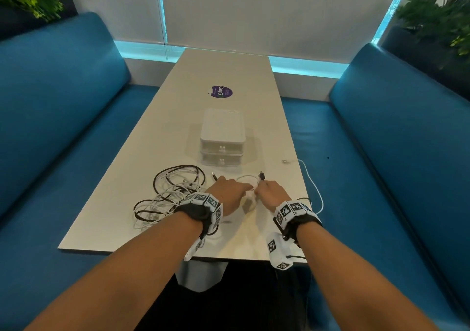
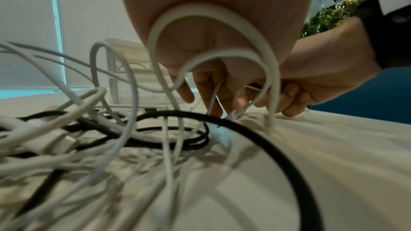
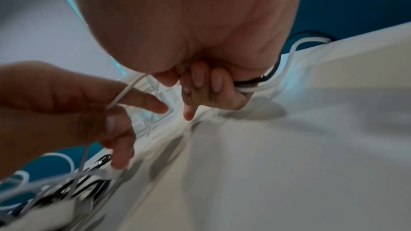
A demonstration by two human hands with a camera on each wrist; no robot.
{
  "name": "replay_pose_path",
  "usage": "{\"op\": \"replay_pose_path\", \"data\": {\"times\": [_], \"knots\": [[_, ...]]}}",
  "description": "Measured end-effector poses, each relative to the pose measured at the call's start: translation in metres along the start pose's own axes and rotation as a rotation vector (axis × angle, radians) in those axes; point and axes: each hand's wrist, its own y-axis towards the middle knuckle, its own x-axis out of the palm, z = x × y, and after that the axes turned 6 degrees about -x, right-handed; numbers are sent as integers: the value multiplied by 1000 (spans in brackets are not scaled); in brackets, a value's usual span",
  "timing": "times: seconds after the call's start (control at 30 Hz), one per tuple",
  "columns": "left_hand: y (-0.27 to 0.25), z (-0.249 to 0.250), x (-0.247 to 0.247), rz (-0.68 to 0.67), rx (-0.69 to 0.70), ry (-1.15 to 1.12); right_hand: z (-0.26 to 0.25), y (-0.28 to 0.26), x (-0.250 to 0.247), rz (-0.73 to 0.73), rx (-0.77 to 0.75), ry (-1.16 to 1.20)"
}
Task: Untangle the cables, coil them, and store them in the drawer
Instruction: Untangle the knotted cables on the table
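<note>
Two hands meet over the white table point(image 1: 229, 71). My left hand point(image 1: 230, 194) pinches a white cable point(image 1: 246, 177) loop with curled fingers point(image 2: 185, 94); my right hand point(image 1: 270, 193) curls its fingers point(image 3: 217, 83) round white and black strands. A tangled cable heap point(image 1: 173, 190) lies just left, and the closed drawer unit point(image 1: 223, 137) sits beyond the hands.

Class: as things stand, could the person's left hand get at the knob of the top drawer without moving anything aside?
Probably yes: the drawer unit stands straight ahead of the left hand with bare table between, but that hand holds a white cable.
</note>
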Motion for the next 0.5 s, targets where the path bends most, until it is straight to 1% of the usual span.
{"op": "replay_pose_path", "data": {"times": [0.1,0.17,0.23,0.3,0.43,0.5], "knots": [[-6,-9,1,-67,112,59,0,2,-4,22,7,168],[-9,-12,2,-69,159,139,-1,1,-6,19,-13,225],[-10,-12,-1,-68,156,196,-2,1,-4,-19,-65,126],[-12,-11,-4,-71,143,241,1,2,-1,-31,-87,-48],[-15,-14,-4,-76,161,281,8,1,5,-18,-9,-328],[-17,-16,-1,-80,145,250,6,1,8,-34,9,-348]]}}
